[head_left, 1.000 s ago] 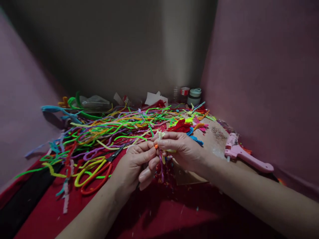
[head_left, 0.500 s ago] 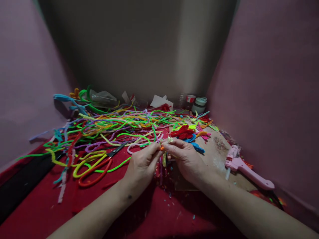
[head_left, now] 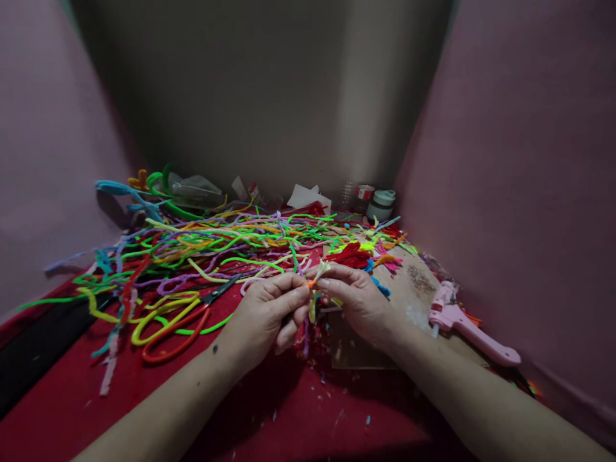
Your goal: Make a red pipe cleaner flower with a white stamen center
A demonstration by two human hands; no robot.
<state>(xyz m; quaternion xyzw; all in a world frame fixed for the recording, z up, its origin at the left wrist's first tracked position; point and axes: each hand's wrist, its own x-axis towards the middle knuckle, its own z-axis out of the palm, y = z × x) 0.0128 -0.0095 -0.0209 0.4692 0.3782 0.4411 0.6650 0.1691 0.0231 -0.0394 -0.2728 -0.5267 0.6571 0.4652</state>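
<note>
My left hand point(head_left: 269, 309) and my right hand point(head_left: 357, 298) meet in the middle of the view, both pinched on a small bundle of pipe cleaners point(head_left: 315, 282). The bundle has an orange bit and a pale tuft at the top, and yellow and purple ends hang below the fingers. It is held just above the red cloth point(head_left: 269, 410). A big heap of loose coloured pipe cleaners point(head_left: 212, 247) lies right behind the hands.
Scissors with red handles point(head_left: 180, 330) lie left of my left hand. A pink glue gun point(head_left: 464, 321) rests on a cardboard sheet point(head_left: 409, 289) at the right. Small jars point(head_left: 380, 202) and paper scraps stand at the back. Pink walls close in on both sides.
Both hands stay pinched on the bundle and have shifted slightly; the fingers work around its top. The view has drifted a little.
</note>
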